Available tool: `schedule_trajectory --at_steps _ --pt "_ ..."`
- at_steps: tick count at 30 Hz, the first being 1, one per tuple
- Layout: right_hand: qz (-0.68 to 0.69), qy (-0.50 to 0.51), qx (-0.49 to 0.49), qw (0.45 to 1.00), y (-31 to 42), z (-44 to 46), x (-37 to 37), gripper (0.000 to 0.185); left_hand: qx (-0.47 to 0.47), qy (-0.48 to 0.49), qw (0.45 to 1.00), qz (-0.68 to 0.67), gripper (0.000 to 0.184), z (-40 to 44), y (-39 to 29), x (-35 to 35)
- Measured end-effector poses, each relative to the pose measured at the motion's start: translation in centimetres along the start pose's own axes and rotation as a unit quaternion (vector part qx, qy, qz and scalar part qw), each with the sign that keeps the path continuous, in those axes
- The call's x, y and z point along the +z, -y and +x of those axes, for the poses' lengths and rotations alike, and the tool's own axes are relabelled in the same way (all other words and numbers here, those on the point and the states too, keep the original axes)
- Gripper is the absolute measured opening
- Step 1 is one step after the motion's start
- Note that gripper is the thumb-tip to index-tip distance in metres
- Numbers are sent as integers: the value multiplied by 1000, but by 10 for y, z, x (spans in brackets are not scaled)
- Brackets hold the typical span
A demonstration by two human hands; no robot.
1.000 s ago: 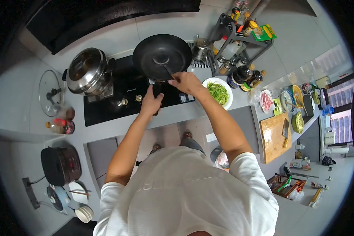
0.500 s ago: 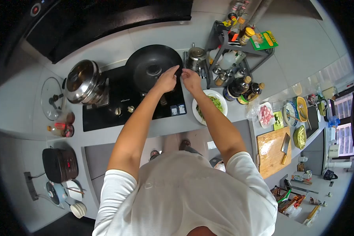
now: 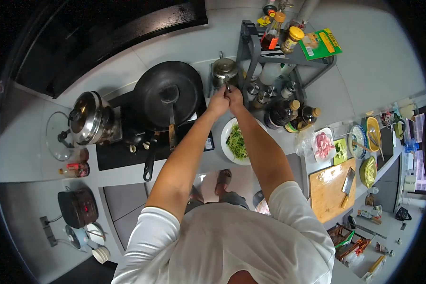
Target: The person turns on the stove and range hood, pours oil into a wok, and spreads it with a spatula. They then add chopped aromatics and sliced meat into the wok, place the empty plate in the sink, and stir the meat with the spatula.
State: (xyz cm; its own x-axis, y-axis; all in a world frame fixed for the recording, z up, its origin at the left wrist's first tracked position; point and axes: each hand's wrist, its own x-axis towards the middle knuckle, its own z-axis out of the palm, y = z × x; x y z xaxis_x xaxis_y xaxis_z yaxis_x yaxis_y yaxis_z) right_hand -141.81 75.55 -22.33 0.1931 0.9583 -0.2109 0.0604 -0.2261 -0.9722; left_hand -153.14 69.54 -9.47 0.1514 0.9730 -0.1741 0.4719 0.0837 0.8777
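Observation:
Both hands are close together at the metal pot beside the stove. My left hand is closed near the pot's handle; what its fingers hold is hidden. My right hand is closed round the pot's handle. To their left the black wok sits on the stove, with a spatula resting in it, its wooden handle over the rim. Just below my hands is a white plate of green vegetable strips.
A steel lidded pot stands on the stove's left. Right of my hands are a rack and dark sauce bottles. Farther right lie sliced meat, a cutting board and a cleaver.
My hands have left the wok and spatula and moved right to the metal pot. The spatula now rests in the wok. The view has shifted.

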Motion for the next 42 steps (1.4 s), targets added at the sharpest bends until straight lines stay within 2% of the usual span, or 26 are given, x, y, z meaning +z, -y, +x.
schedule_trajectory --at_steps 1,5,7,10,13,17,20,22,23,31,34,37,38,39,42 --pt "124 44 43 990 -1 4 2 9 4 0 1000 -5 58 3 9 2" --pt "273 9 66 960 -9 7 11 7 -12 2 1000 -4 59 -8 8 1" --pt "337 -33 72 938 -43 28 21 11 4 5 1000 -16 61 -7 23 6" --pt "183 -29 7 983 -18 2 12 20 11 2 1000 -28 60 -16 22 5" --pt "152 -25 -3 988 22 -29 4 24 5 -6 999 -52 60 -24 19 5" --pt "76 -5 -73 994 62 -58 -16 30 -13 21 986 -165 63 -56 -15 -7" --pt "25 -14 -128 991 93 -86 -28 34 -15 16 981 -193 68 -77 -29 -9" --pt "-14 -30 -157 987 101 -87 -34 37 30 23 978 -206 71 -75 -20 -4" --pt "9 -23 -166 986 103 -87 -35 36 45 31 977 -204 71 -74 -17 -2" --pt "7 -54 -117 992 135 -118 -37 34 141 12 969 -203 71 -89 -30 -2" --pt "-15 -48 -123 991 145 -131 -48 38 131 38 953 -271 65 -89 -30 5" --pt "-69 -34 -130 988 160 -139 -67 40 189 46 914 -357 65 -106 -46 8" --pt "-92 -28 -132 987 162 -141 -69 41 190 48 910 -366 65 -110 -51 7" --pt "-90 -10 -120 989 180 -160 -69 33 190 51 906 -375 65 -113 -56 9" --pt "-99 22 -104 989 193 -176 -77 39 151 79 874 -454 64 -135 -73 5"
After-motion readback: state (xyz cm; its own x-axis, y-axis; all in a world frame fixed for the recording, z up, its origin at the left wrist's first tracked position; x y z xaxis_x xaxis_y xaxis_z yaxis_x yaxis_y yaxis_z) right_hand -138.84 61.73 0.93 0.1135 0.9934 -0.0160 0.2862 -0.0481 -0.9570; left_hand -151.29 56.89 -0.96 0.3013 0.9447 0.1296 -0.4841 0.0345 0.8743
